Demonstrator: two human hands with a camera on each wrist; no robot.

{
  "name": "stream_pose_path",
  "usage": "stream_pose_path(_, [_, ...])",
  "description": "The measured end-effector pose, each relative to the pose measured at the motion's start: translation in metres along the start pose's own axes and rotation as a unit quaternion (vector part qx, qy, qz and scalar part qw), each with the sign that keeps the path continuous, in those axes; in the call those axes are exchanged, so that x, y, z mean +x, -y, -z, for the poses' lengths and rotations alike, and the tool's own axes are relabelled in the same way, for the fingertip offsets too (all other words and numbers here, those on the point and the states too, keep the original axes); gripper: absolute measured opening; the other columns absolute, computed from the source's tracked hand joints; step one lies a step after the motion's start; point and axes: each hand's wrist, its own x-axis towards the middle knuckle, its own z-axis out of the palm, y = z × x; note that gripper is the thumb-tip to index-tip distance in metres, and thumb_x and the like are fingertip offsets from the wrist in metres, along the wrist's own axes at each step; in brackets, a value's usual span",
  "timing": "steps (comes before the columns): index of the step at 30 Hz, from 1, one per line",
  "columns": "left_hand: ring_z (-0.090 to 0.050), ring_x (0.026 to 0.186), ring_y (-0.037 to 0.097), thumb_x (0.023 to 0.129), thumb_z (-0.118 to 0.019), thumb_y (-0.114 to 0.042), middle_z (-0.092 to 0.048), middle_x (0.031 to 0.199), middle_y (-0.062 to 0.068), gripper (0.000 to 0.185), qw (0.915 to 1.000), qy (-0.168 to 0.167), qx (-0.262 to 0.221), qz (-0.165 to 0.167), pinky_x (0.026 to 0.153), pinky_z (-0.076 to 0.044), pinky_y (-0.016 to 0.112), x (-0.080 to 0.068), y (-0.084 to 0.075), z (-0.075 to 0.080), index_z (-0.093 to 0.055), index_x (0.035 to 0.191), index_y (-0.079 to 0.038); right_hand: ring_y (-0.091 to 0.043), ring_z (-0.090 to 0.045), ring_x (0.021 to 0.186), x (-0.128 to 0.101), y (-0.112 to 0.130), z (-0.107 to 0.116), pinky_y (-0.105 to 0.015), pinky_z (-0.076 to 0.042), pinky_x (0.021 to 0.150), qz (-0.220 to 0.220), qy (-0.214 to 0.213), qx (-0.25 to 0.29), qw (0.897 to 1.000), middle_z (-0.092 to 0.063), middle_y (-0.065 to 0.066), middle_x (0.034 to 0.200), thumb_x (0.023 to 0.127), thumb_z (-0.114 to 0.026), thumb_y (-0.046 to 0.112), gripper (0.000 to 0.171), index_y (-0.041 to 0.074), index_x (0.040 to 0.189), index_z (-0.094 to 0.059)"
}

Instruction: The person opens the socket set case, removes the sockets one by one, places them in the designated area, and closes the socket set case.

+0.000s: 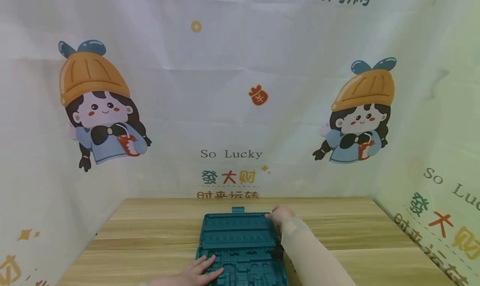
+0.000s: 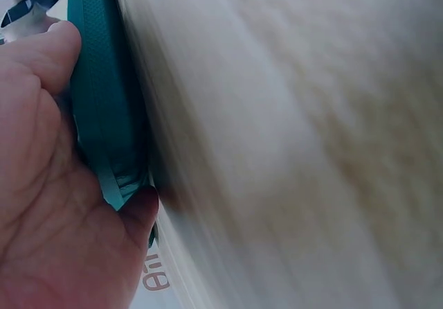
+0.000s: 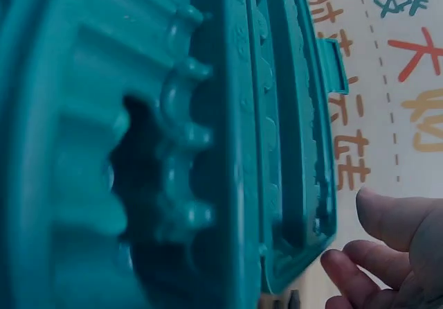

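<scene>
My left hand lies flat, fingers spread, on the teal tool case at its 7 o'clock corner. My right hand touches its 1 o'clock corner; that grip I cannot tell. The case lies open mid-worktop.

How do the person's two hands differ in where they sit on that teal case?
The left hand lies flat with fingers spread on the near part of the teal case; the right hand reaches to its far right corner, fingers at the rim. The right forearm wears a pale sleeve. Both touch the case.
</scene>
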Motion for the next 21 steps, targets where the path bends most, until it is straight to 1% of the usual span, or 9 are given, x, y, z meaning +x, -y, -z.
stream_pose_path(1, [-0.020, 0.142, 0.038, 0.099, -0.049, -0.047, -0.020, 0.158, 0.006, 0.058, 1.0000, -0.001, -0.002, 0.004, 0.107, -0.027, 0.055, 0.000, -0.001, -0.001, -0.034, 0.151, -0.029, -0.040, -0.057, 0.110, 0.001, -0.001, -0.001, -0.051, -0.047, 0.089, -0.007, 0.000, -0.002, 1.000, -0.059, -0.024, 0.123, 0.092, -0.066, 0.016, 0.041, -0.009, 0.124, -0.059])
stream_pose_path(3, [-0.020, 0.142, 0.037, 0.098, -0.049, -0.047, -0.020, 0.159, 0.004, 0.058, 0.9999, 0.002, -0.007, 0.014, 0.107, -0.027, 0.055, -0.001, -0.003, -0.002, -0.034, 0.151, -0.030, -0.034, -0.061, 0.096, 0.002, -0.001, -0.003, -0.050, -0.047, 0.089, -0.014, 0.006, 0.005, 1.000, -0.059, -0.024, 0.123, 0.093, -0.065, 0.018, 0.043, -0.010, 0.125, -0.058])
stream_pose_path(4, [-0.019, 0.143, 0.037, 0.098, -0.049, -0.047, -0.020, 0.159, 0.004, 0.058, 0.9998, 0.006, -0.008, 0.015, 0.107, -0.027, 0.055, -0.001, -0.004, -0.001, -0.033, 0.151, -0.030, -0.031, -0.061, 0.084, 0.003, -0.001, -0.003, -0.050, -0.047, 0.089, -0.019, 0.011, 0.022, 1.000, -0.059, -0.024, 0.124, 0.093, -0.064, 0.018, 0.044, -0.010, 0.127, -0.056])
stream_pose_path(8, [-0.014, 0.145, 0.035, 0.100, -0.044, -0.049, -0.015, 0.160, 0.004, 0.059, 0.9996, 0.028, -0.005, 0.004, 0.106, -0.029, 0.056, -0.002, 0.003, 0.000, -0.025, 0.154, -0.034, -0.036, -0.059, 0.096, 0.002, 0.002, 0.000, -0.052, -0.042, 0.096, -0.016, 0.039, 0.095, 0.995, -0.050, -0.028, 0.134, 0.097, -0.058, 0.017, 0.049, -0.011, 0.136, -0.047])
stream_pose_path(10, [-0.011, 0.145, 0.037, 0.101, -0.040, -0.050, -0.011, 0.161, 0.006, 0.059, 0.9993, 0.033, -0.006, -0.016, 0.105, -0.030, 0.058, 0.000, 0.015, -0.003, -0.019, 0.154, -0.035, -0.044, -0.050, 0.118, 0.001, 0.003, 0.003, -0.054, -0.038, 0.101, -0.016, 0.056, 0.127, 0.990, -0.044, -0.030, 0.139, 0.098, -0.056, 0.016, 0.049, -0.010, 0.138, -0.044])
stream_pose_path(11, [-0.010, 0.145, 0.037, 0.101, -0.039, -0.051, -0.009, 0.161, 0.005, 0.060, 0.9991, 0.036, -0.007, -0.022, 0.105, -0.029, 0.058, 0.002, 0.021, -0.005, -0.017, 0.154, -0.037, -0.046, -0.039, 0.129, 0.001, 0.003, 0.004, -0.055, -0.035, 0.103, -0.014, 0.063, 0.135, 0.989, -0.041, -0.031, 0.141, 0.099, -0.054, 0.016, 0.049, -0.011, 0.138, -0.043])
stream_pose_path(14, [-0.007, 0.145, 0.037, 0.100, -0.037, -0.055, -0.004, 0.161, 0.001, 0.060, 0.9984, 0.040, -0.018, -0.034, 0.104, -0.030, 0.059, 0.006, 0.039, -0.013, -0.014, 0.153, -0.041, -0.048, -0.034, 0.131, 0.002, 0.002, 0.005, -0.056, -0.031, 0.105, -0.015, 0.068, 0.155, 0.986, -0.040, -0.032, 0.141, 0.098, -0.054, 0.014, 0.045, -0.011, 0.135, -0.048])
stream_pose_path(16, [-0.006, 0.145, 0.038, 0.100, -0.035, -0.056, -0.003, 0.161, 0.001, 0.060, 0.9981, 0.039, -0.025, -0.042, 0.103, -0.031, 0.060, 0.009, 0.047, -0.017, -0.013, 0.154, -0.041, -0.049, -0.036, 0.130, 0.002, 0.001, 0.004, -0.056, -0.031, 0.105, -0.012, 0.060, 0.156, 0.986, -0.042, -0.032, 0.139, 0.096, -0.056, 0.012, 0.042, -0.012, 0.130, -0.052])
stream_pose_path(21, [-0.005, 0.145, 0.039, 0.101, -0.027, -0.057, -0.002, 0.161, 0.002, 0.057, 0.9974, 0.035, -0.039, -0.050, 0.104, -0.030, 0.060, 0.012, 0.053, -0.024, -0.014, 0.154, -0.040, -0.049, -0.035, 0.130, 0.001, 0.000, 0.000, -0.057, -0.031, 0.104, -0.020, 0.048, 0.157, 0.986, -0.041, -0.033, 0.139, 0.095, -0.058, 0.011, 0.045, -0.013, 0.131, -0.049])
